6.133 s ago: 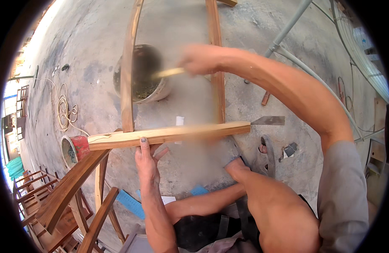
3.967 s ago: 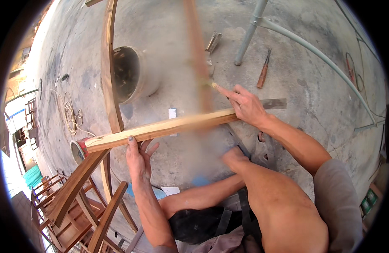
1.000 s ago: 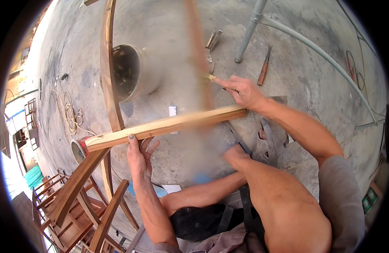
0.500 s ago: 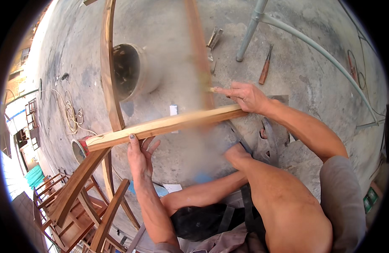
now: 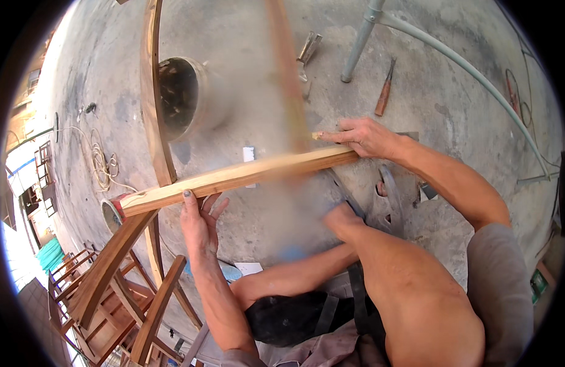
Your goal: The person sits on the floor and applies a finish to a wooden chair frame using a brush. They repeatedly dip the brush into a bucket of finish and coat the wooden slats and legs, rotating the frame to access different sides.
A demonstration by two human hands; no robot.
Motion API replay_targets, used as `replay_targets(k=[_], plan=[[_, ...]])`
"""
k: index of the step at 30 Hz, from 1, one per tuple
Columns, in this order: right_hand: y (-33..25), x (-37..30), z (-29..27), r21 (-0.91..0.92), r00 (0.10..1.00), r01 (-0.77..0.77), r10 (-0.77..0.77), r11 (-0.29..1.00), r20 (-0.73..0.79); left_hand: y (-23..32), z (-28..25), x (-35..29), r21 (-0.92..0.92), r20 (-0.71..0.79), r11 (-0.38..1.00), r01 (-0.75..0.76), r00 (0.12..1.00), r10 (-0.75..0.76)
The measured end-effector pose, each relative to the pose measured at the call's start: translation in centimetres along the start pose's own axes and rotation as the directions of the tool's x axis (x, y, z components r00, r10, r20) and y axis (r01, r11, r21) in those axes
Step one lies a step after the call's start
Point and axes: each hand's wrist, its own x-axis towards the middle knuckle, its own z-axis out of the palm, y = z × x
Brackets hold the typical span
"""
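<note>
A pale wooden rail [image 5: 233,178], part of a wooden furniture frame, lies across the view in front of me. My left hand [image 5: 198,221] grips it near its left end, thumb on the near face and fingers curled beneath. At the rail's right end, my right hand [image 5: 371,138] is closed over the wood, its forefinger reaching left. A small yellowish bit [image 5: 319,136] shows at that fingertip; its kind is unclear. One wooden leg [image 5: 152,98] runs away from the rail on the left, another leg [image 5: 288,67] farther right. A blurred patch hides the rail's middle.
A whitish bucket [image 5: 193,101] with dark contents stands beyond the rail. Metal tools [image 5: 307,52] and a wooden-handled chisel [image 5: 384,98] lie on the concrete floor, near a grey metal tube stand [image 5: 356,52]. Coiled cord [image 5: 102,162] and wooden chairs [image 5: 105,306] are at left.
My right hand has shifted slightly right along the rail. My left hand keeps its hold. The whole view has moved a little.
</note>
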Motion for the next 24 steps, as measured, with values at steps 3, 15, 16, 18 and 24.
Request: replay_targets(k=[3, 15, 16, 18, 24], plan=[[-0.6, -0.2, -0.3, 0.096, 0.999, -0.007, 0.011, 0.995, -0.038, 0.1, 0.0, -0.2, 0.008, -0.011, 1.0, 0.002, 1.0, -0.002], [-0.2, 0.1, 2.1, -0.046, 0.987, -0.041, 0.034, 0.998, -0.155, -0.3, -0.5, 0.2, -0.003, 0.001, 1.0, 0.018, 1.0, -0.018], [-0.1, -0.1, 1.9, -0.058, 0.99, -0.042, 0.034, 0.997, -0.137, -0.3, -0.5, 0.2, -0.003, 0.002, 1.0, 0.021, 1.0, -0.021], [0.0, -0.5, 1.7, -0.041, 0.991, -0.027, 0.022, 0.999, -0.129, -0.2, -0.7, 0.2, -0.003, 0.002, 1.0, 0.025, 1.0, -0.025], [-0.5, -1.3, 0.1, 0.012, 0.992, -0.028, 0.03, 1.0, -0.12, -0.2, -0.6, 0.1, -0.008, -0.004, 1.0, 0.017, 1.0, -0.017]])
